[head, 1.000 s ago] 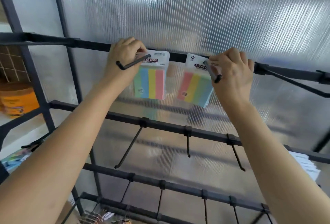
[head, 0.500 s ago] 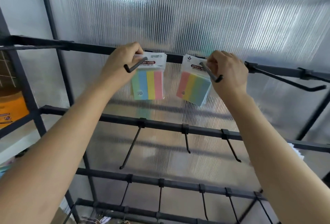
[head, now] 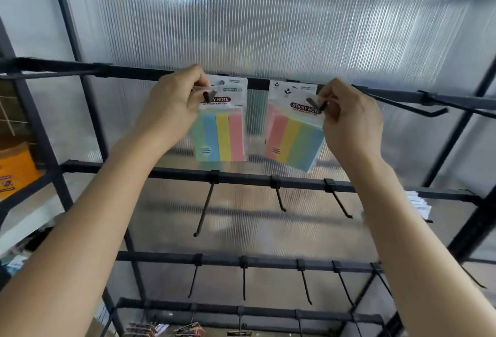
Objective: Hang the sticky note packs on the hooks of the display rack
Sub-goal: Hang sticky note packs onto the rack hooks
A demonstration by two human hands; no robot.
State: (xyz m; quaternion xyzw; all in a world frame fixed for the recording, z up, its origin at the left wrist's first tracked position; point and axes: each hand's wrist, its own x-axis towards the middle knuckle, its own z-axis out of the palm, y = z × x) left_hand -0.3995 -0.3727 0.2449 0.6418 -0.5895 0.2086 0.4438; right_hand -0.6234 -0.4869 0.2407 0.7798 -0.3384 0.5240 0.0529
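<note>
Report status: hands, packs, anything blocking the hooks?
Left hand pinches left pack top; right hand pinches right pack, tilted. Both at top-row hooks; threading unclear. Nothing blocking seen.

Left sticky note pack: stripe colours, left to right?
Green, blue, yellow, pink vertical stripes on the left sticky note pack, clearest in the head view.

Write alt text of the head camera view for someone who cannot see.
Two hands hold pastel-striped sticky note packs at hooks on a black rack's upper bar: the left hand pinches the top of the left pack, the right hand that of the tilted right pack. Bare hooks line the lower bars before a ribbed translucent panel.
</note>
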